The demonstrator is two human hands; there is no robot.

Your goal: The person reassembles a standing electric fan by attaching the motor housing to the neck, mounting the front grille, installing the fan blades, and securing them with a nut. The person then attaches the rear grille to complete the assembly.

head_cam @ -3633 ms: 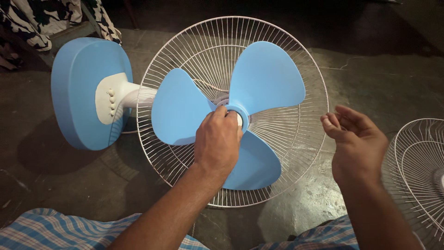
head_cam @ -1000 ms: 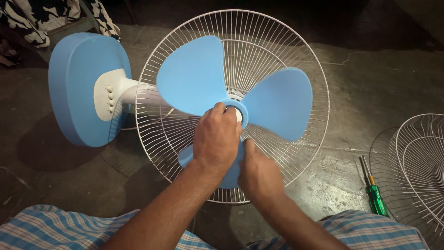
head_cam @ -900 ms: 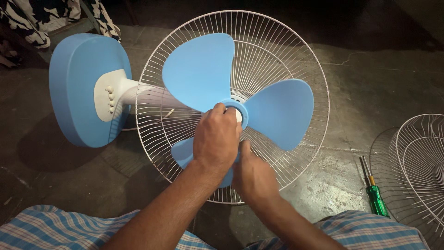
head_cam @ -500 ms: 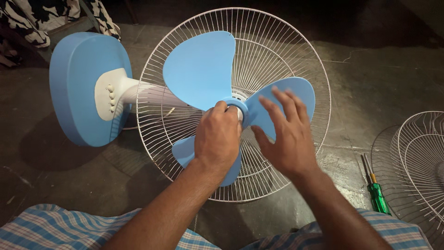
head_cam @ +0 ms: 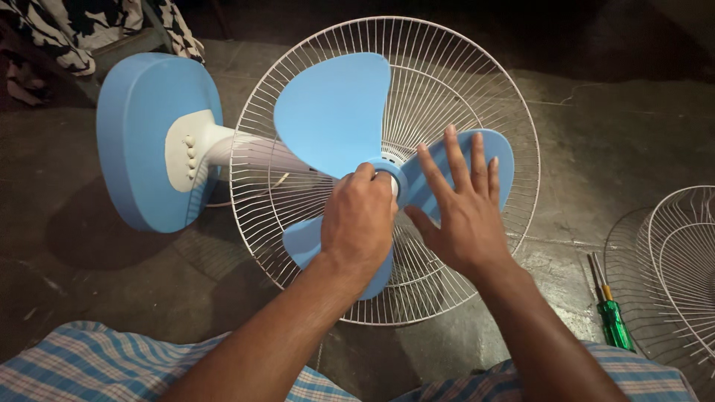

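a blue three-bladed fan blade (head_cam: 335, 112) sits inside a white wire rear guard (head_cam: 462, 82) of a fan lying on its back on the dark concrete floor (head_cam: 596, 134). the left hand (head_cam: 359, 223) is closed around the hub (head_cam: 392, 173) at the centre of the blade, fingers curled over it, covering much of the lower blade lobe. the right hand (head_cam: 462, 212) is open, fingers spread and flat, resting on the right-hand blade lobe (head_cam: 500, 152) just beside the hub. to the left, the white neck with its push buttons (head_cam: 190, 152) joins the round blue base (head_cam: 138, 141), which stands on edge. at the right edge lies a second white wire guard (head_cam: 685, 253), and near it a green-handled screwdriver (head_cam: 612, 320) on the floor. blue checked cloth (head_cam: 82, 365) covers the person's knees at the bottom; patterned black-and-white fabric (head_cam: 67, 30) shows at top left.
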